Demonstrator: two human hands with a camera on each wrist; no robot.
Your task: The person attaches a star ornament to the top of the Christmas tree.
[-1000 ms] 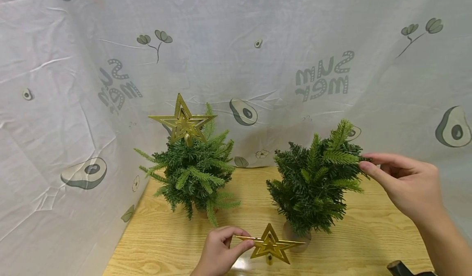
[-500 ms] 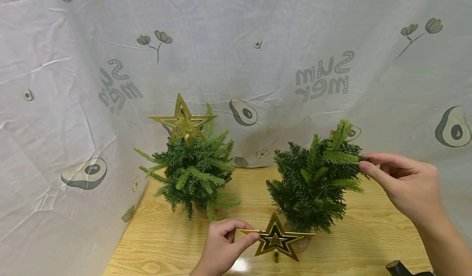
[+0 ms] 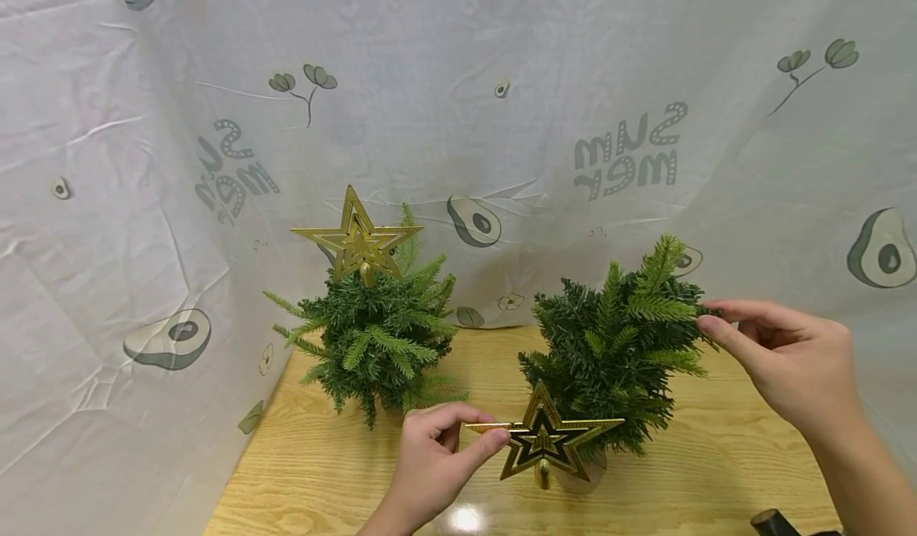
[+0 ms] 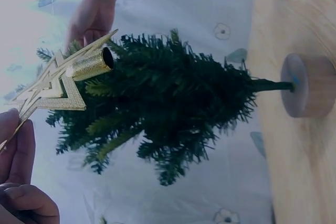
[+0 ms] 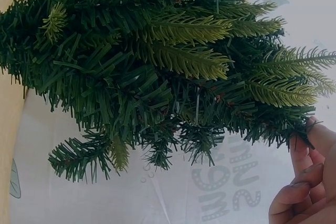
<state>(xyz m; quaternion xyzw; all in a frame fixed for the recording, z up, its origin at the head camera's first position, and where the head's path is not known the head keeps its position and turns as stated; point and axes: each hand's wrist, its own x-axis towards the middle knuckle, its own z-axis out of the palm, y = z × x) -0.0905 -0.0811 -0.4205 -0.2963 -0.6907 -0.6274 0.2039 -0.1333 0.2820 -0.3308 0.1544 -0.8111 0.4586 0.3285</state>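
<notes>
In the head view my left hand (image 3: 440, 460) pinches one point of a gold star tree topper (image 3: 543, 440) between thumb and fingers. The star is upright, in front of the lower part of the right-hand small artificial Christmas tree (image 3: 609, 353). Its hollow gold socket (image 4: 92, 65) shows in the left wrist view. My right hand (image 3: 795, 353) pinches a branch tip (image 5: 304, 129) on the right side of that tree. This tree stands on a round wooden base (image 4: 310, 85).
A second small tree (image 3: 380, 337) stands at the left with another gold star (image 3: 358, 237) on its top. A black object with a wooden end (image 3: 772, 522) lies at the lower right of the wooden table (image 3: 308, 480). A patterned curtain (image 3: 415, 34) hangs behind.
My left hand has raised the gold star and shifted it slightly right, so it now overlaps the right tree's lower branches. My right hand has stayed at the branch.
</notes>
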